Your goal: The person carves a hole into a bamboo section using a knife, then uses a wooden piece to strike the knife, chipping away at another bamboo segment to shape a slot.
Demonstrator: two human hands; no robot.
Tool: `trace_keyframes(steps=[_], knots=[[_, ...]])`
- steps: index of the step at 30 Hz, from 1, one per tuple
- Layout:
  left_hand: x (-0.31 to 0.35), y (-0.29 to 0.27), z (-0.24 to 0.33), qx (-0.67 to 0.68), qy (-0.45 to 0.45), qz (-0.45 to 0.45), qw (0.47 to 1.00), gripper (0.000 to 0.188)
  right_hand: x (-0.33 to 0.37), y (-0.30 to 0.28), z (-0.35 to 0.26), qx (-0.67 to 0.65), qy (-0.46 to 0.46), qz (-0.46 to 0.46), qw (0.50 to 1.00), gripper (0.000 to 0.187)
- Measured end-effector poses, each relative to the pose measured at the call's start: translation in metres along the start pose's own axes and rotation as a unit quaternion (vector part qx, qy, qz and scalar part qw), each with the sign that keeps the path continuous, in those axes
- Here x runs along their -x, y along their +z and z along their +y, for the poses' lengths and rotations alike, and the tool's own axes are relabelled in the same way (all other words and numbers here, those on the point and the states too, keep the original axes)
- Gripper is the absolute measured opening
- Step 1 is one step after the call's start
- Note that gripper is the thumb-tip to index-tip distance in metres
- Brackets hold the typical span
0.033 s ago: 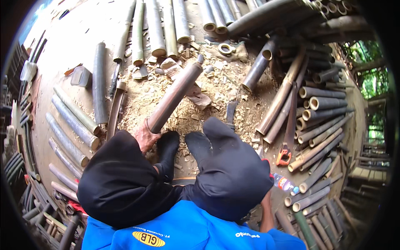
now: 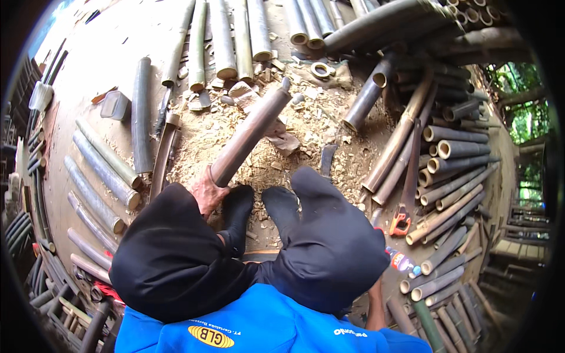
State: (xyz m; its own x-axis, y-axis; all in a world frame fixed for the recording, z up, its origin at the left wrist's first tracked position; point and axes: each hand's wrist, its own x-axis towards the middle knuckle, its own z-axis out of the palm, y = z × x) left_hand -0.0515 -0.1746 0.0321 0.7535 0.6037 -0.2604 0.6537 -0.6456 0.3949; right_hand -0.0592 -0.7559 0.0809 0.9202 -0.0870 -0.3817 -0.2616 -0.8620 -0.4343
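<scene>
My left hand (image 2: 207, 191) is wrapped round the near end of a brown bamboo tube (image 2: 250, 135), beside my left knee. The tube slants away to the upper right, over the chips, and a small dark knob (image 2: 285, 83) shows at its far end. My right forearm (image 2: 375, 303) runs up behind my right knee, which hides that hand and its fingers. Just past that knee a bit of pale metal (image 2: 375, 217) shows, too little to name. A dark blade (image 2: 328, 159) lies on the ground beyond my right knee.
Wood chips (image 2: 212, 138) cover the ground ahead. Bamboo lengths (image 2: 106, 170) lie at left, with a clear plastic tub (image 2: 115, 106) beyond. On the right are a saw with an orange handle (image 2: 400, 223), a plastic bottle (image 2: 402, 260) and stacked bamboo (image 2: 462, 150).
</scene>
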Motion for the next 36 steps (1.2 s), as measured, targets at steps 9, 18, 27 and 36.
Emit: trace_keyframes(steps=[9,18,27,36], knots=[[-0.009,0.028,-0.001,-0.009,0.062,0.096,0.993,0.077,-0.133,0.053,-0.221,-0.182,-0.207,0.002,0.961,0.047],[-0.011,0.014,0.025,0.04,0.048,0.0,0.998,0.077,-0.287,0.138,-0.354,0.321,-0.484,0.033,0.813,0.028],[-0.013,0.002,0.018,0.048,0.039,-0.031,0.998,0.078,-0.294,0.11,-0.397,0.227,-0.417,-0.07,0.878,0.022],[-0.015,0.009,0.022,0.066,0.032,-0.056,0.996,0.078,-0.331,0.097,-0.378,0.15,-0.279,-0.095,0.944,0.017]])
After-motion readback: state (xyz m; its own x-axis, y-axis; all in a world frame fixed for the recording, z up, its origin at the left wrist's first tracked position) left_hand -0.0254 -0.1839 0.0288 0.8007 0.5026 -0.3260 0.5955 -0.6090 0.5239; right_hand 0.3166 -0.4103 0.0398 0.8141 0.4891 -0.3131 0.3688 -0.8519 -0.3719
